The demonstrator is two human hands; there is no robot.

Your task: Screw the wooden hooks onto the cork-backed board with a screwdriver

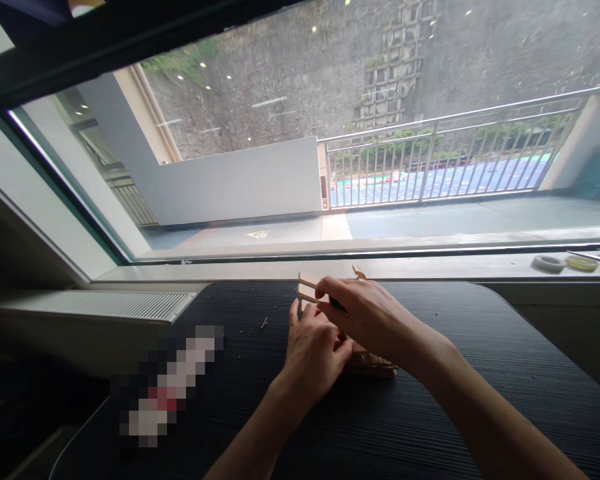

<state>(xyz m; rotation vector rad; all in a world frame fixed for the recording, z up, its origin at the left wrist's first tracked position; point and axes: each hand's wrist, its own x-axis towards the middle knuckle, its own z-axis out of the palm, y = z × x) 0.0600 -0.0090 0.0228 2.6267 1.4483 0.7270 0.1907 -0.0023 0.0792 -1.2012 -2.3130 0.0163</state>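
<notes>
Close together over the black table, both my hands work on a light wooden piece (pixel 307 292) with flat, pale prongs that stick out to the left. My right hand (pixel 365 310) pinches it from above, fingers closed, and something dark shows beneath the fingers. Below and to the left, my left hand (pixel 314 350) curls round the lower part, its fingertips against the pale wood. A crinkled brown object (pixel 373 363) lies on the table under my hands, mostly covered by them. Behind my right hand a small curved pale piece (pixel 359 273) sticks up; what it joins is hidden.
Small scraps (pixel 265 323) lie on the black table (pixel 430 413). A blurred-out item (pixel 180 380) is at the left. On the window sill (pixel 430 267) sit a white tape roll (pixel 549 264) and a yellow one (pixel 582 263). A vented ledge (pixel 130 305) borders the table's left.
</notes>
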